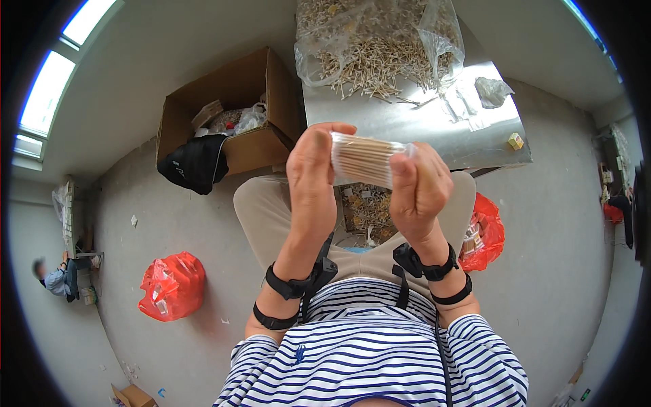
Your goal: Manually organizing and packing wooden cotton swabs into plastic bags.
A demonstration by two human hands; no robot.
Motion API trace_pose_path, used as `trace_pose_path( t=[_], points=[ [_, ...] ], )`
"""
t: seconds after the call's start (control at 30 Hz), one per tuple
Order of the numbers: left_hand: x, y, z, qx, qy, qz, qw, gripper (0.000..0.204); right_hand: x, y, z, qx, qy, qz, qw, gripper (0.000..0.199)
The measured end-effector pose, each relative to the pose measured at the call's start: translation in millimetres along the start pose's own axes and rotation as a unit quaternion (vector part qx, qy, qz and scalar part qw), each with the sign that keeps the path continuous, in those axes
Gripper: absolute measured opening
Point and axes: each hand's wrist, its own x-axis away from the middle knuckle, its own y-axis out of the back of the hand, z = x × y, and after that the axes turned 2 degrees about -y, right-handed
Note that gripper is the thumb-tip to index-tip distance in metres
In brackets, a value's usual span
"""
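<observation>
Between my hands, a flat bundle of wooden cotton swabs [366,157] with white tips is held up over my lap, its sticks running roughly sideways. My left hand [312,166] grips the bundle's left end, one digit reaching along its top edge. At the other end my right hand [422,186] is closed on it, thumb across the near face and fingers behind. Clear wrapping seems to surround the swabs, though I cannot tell how far. Beyond my hands, a heap of loose cotton swabs [369,68] spills from a clear plastic bag [441,34] onto a metal table [407,129].
A small yellow box [515,141] and crumpled clear plastic [493,92] lie on the table's right side. An open cardboard box [224,78] with a black cloth [195,165] stands left. Red bags [173,285] sit on the floor either side. Another person [57,278] is far left.
</observation>
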Motion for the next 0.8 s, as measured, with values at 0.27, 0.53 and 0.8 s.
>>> trace_pose_path(
  t=[0.27,0.53,0.8],
  points=[
    [-1,2,4,-0.093,-0.063,-0.032,0.993,0.049,6,9,10,-0.255,-0.267,0.083,0.926,0.03],
    [1,3,6,-0.106,-0.064,-0.018,0.992,0.05,-6,14,17,-0.444,-0.452,0.072,0.77,0.016],
    [2,5,7,-0.131,-0.074,-0.008,0.989,0.05,-5,17,14,-0.448,-0.434,0.086,0.777,0.01]
  ],
)
